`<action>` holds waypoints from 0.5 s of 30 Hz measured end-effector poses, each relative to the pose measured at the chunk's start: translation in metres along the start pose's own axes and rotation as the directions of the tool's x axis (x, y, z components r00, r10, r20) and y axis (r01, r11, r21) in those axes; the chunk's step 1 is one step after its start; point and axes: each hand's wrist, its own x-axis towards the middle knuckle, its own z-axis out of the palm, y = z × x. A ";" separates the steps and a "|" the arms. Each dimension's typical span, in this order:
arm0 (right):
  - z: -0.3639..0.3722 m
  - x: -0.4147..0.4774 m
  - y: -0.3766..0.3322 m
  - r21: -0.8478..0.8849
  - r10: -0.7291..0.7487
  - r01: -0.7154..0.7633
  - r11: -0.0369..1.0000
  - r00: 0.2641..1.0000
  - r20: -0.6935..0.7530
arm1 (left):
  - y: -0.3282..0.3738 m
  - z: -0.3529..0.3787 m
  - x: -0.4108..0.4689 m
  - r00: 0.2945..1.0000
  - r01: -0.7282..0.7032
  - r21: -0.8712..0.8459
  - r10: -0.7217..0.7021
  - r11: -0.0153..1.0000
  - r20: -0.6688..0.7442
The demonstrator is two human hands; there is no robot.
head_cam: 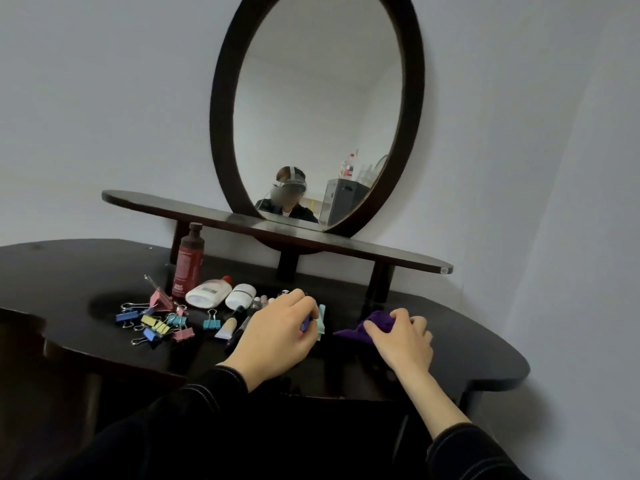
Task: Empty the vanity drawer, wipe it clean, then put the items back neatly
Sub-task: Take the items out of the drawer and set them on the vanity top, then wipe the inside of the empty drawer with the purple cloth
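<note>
Drawer contents lie spread on a glossy dark wooden desk (69, 271), so the emptying looks largely done. Whether the wipe has happened cannot be told, and the return of the items remains. At left, metal binder clips (156, 320) in pink, blue, yellow and teal lie in a loose heap. Just behind them a tall dark-red plastic bottle (188, 261) stands upright. Beside it, a white bottle (207, 293) with a red cap and a rounded white container (240, 295) lie on their sides. In front of those are a slim soft tube (225, 330) and a dark pen-like stick. The left hand (277, 336) curls its fingers round a small blue item (304, 322) beside mint-green pieces (322, 320). Right of centre, the right hand (401, 337) grips a crumpled purple cloth (367, 323) on the desk. The drawer is lost in shadow below the near edge.
</note>
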 end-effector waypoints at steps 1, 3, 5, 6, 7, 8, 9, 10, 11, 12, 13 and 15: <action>0.006 0.004 -0.005 -0.067 0.004 0.001 0.998 0.997 0.077 | -0.002 0.000 0.000 1.000 0.007 -0.007 -0.007 1.000 -0.003; 0.014 0.012 -0.010 -0.147 0.010 0.009 0.989 0.992 0.127 | -0.005 0.002 -0.001 1.000 0.018 -0.020 -0.018 1.000 0.013; 0.016 0.015 -0.011 -0.178 -0.012 0.027 0.984 0.996 0.085 | -0.006 0.003 -0.001 0.999 0.027 -0.033 -0.026 0.999 0.031; 0.016 0.015 -0.010 -0.184 -0.036 0.046 0.982 0.998 0.055 | -0.005 0.002 0.000 0.999 0.028 -0.042 -0.026 0.999 0.034; 0.016 0.014 -0.009 -0.172 -0.068 0.071 0.983 0.997 0.025 | -0.004 0.001 0.000 0.999 0.028 -0.049 -0.026 0.998 0.034; 0.015 0.013 -0.007 -0.136 -0.106 0.105 0.985 0.994 -0.001 | -0.003 0.001 0.000 0.999 0.030 -0.057 -0.028 0.998 0.032; 0.014 0.012 -0.005 -0.075 -0.147 0.145 0.987 0.989 -0.019 | -0.002 0.000 0.000 0.999 0.032 -0.065 -0.030 0.997 0.033; 0.013 0.011 -0.002 0.021 -0.180 0.180 0.983 0.983 -0.030 | -0.001 0.000 0.000 0.999 0.033 -0.078 -0.030 0.996 0.035; 0.010 0.008 0.000 0.160 -0.193 0.196 0.967 0.981 -0.035 | 0.000 -0.001 0.000 0.999 0.031 -0.095 -0.028 0.995 0.040; 0.007 0.005 0.001 0.328 -0.183 0.184 0.927 0.983 -0.033 | 0.001 -0.002 -0.001 0.999 0.029 -0.111 -0.024 0.993 0.045; 0.002 0.001 0.002 0.493 -0.154 0.145 0.858 0.988 -0.022 | 0.003 -0.002 -0.001 0.999 0.026 -0.126 -0.020 0.992 0.050; -0.007 -0.011 0.003 0.725 -0.084 0.019 0.689 0.995 0.054 | 0.006 -0.004 -0.003 0.998 0.016 -0.159 -0.007 0.987 0.060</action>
